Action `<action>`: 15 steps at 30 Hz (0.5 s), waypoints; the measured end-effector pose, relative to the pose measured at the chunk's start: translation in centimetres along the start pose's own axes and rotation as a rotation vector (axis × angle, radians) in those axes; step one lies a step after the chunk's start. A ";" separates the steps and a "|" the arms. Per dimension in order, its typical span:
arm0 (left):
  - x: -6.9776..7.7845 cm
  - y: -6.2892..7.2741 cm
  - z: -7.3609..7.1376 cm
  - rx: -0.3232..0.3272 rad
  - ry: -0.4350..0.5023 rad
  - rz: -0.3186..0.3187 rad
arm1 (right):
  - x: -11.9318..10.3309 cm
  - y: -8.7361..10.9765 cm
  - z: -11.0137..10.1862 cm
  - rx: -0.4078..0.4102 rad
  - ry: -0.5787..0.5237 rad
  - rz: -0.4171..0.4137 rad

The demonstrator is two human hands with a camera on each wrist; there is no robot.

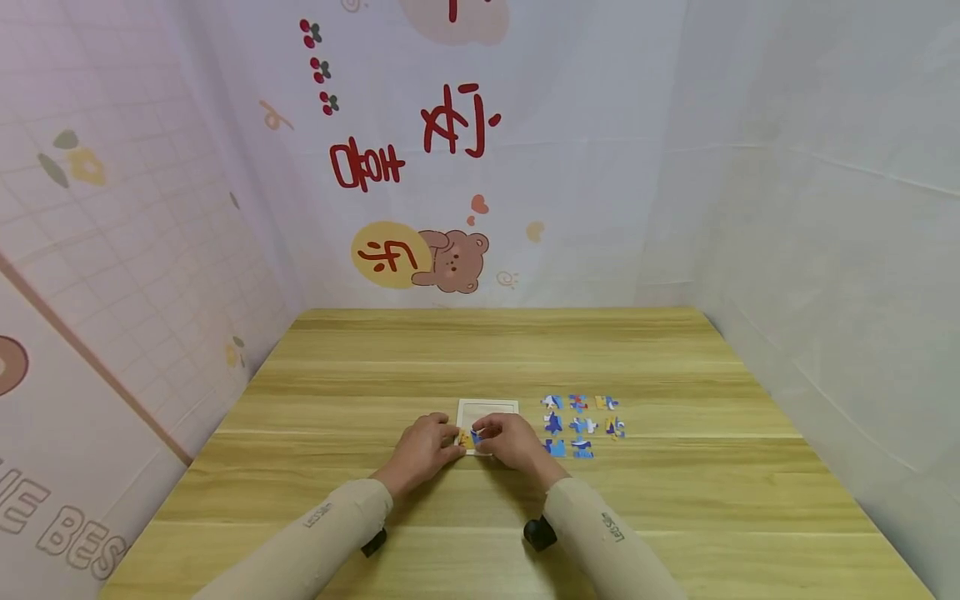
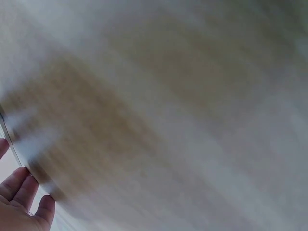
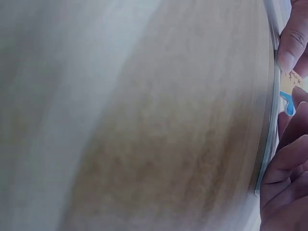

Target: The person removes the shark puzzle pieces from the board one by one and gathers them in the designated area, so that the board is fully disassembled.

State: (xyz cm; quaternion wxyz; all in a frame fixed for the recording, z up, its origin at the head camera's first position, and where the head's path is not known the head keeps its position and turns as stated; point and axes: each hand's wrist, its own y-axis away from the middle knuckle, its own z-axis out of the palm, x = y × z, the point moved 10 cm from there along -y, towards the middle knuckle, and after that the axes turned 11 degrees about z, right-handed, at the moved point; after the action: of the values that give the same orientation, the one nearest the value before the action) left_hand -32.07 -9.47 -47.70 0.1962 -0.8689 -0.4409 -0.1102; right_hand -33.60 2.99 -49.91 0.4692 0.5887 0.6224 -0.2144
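A square white puzzle tray [image 1: 487, 402] lies on the table. In its near left corner sits a yellow puzzle piece [image 1: 466, 439]. My left hand [image 1: 423, 451] rests at the tray's left edge, fingers fairly straight, the thumb by the yellow piece; its fingers [image 2: 24, 190] touch the edge in the left wrist view. My right hand [image 1: 512, 439] is over the tray's near right part, fingers curled, pinching a small blue puzzle piece [image 1: 476, 435] beside the yellow one. In the right wrist view the fingers partly cover the blue part [image 3: 287, 102].
Several loose blue, white and yellow puzzle pieces [image 1: 583, 425] lie in rows right of the tray on the wooden table [image 1: 360, 383]. Fabric walls printed with a bear [image 1: 457, 261] stand behind and at both sides.
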 end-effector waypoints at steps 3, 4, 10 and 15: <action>-0.1 0.0 -0.1 0.006 0.000 -0.001 | -0.1 0.0 0.3 -0.011 -0.035 -0.012; -0.1 0.1 -0.1 0.006 -0.001 -0.002 | -0.2 0.0 0.4 -0.014 -0.042 -0.017; -0.1 0.2 -0.1 0.005 0.009 -0.004 | -0.4 0.1 0.5 0.031 -0.022 -0.049; 0.0 0.1 -0.2 0.007 0.014 0.007 | -0.3 0.1 0.2 0.053 -0.057 -0.054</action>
State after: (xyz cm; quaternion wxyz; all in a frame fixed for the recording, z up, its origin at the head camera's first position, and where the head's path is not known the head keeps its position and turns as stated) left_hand -32.00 -9.57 -47.56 0.2030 -0.8688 -0.4370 -0.1142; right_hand -33.50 2.68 -49.73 0.4650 0.5777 0.6183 -0.2603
